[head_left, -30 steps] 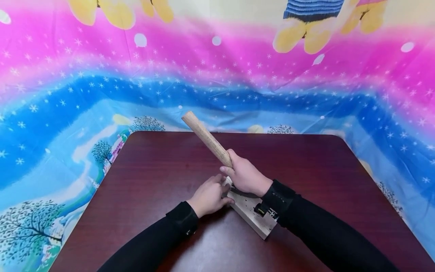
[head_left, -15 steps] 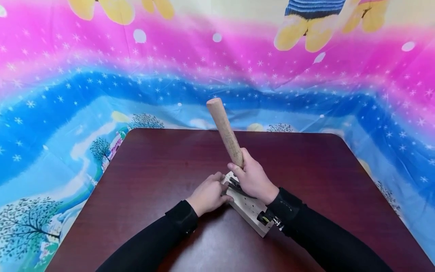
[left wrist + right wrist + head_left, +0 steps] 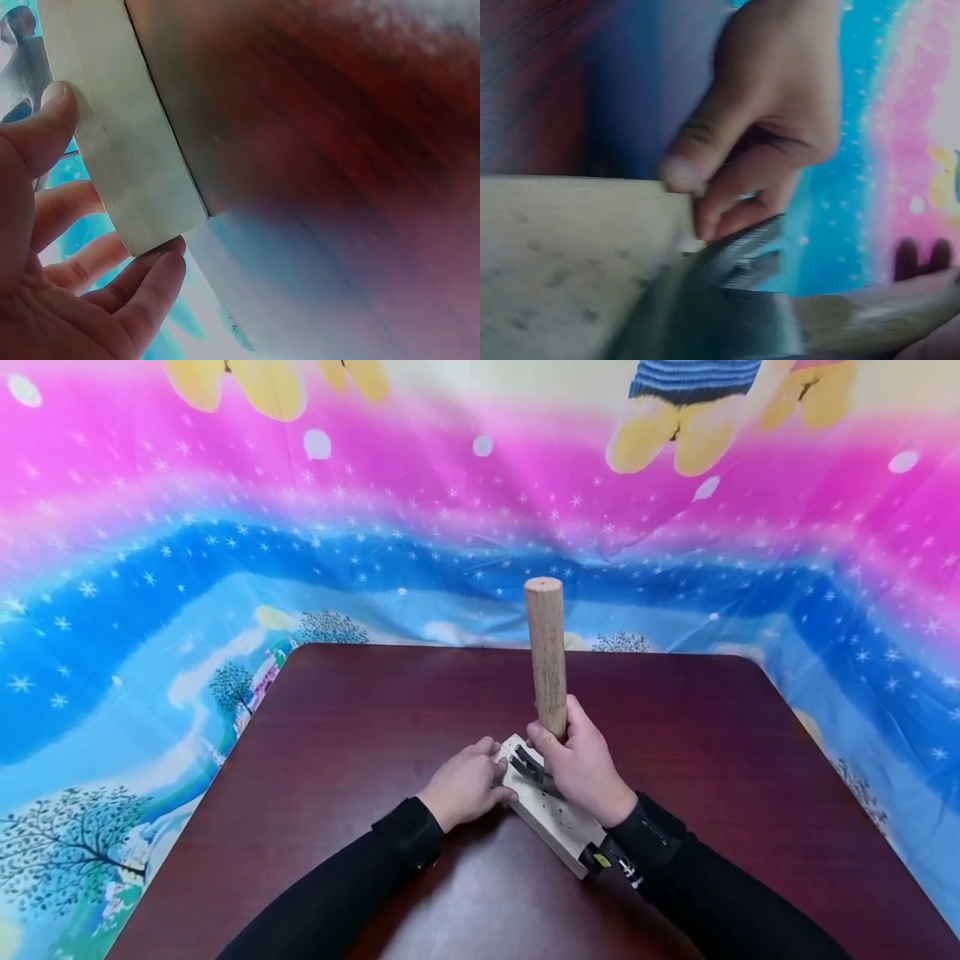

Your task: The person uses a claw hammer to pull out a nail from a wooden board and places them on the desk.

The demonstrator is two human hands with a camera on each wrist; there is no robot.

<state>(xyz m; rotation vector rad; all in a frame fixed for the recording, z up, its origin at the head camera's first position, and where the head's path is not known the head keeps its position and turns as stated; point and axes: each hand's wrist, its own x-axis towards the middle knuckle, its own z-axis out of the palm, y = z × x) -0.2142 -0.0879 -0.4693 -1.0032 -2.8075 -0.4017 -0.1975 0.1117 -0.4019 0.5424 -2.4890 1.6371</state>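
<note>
A claw hammer stands on a light wooden board (image 3: pixel 551 818), its wooden handle (image 3: pixel 546 652) pointing up and its dark metal head (image 3: pixel 528 763) low at the board's far end. My right hand (image 3: pixel 587 770) grips the handle close to the head. With thumb and fingers, my left hand (image 3: pixel 465 785) holds the far left end of the board. The left wrist view has the thumb on one edge of the board (image 3: pixel 124 127) and fingertips at its end corner. Blurred in the right wrist view, the hammer's claw (image 3: pixel 750 251) lies right beside the left fingers. Small dark holes dot the board's top.
The board lies at a slant on a dark red-brown table (image 3: pixel 360 710). Behind and on both sides hangs a printed cloth (image 3: pixel 420 510) in pink and blue. Black sleeves cover both forearms, with a camera strapped at each wrist.
The hammer handle has swung from leaning left to nearly upright, and my right hand has shifted right with it. My left hand stays at the board's end.
</note>
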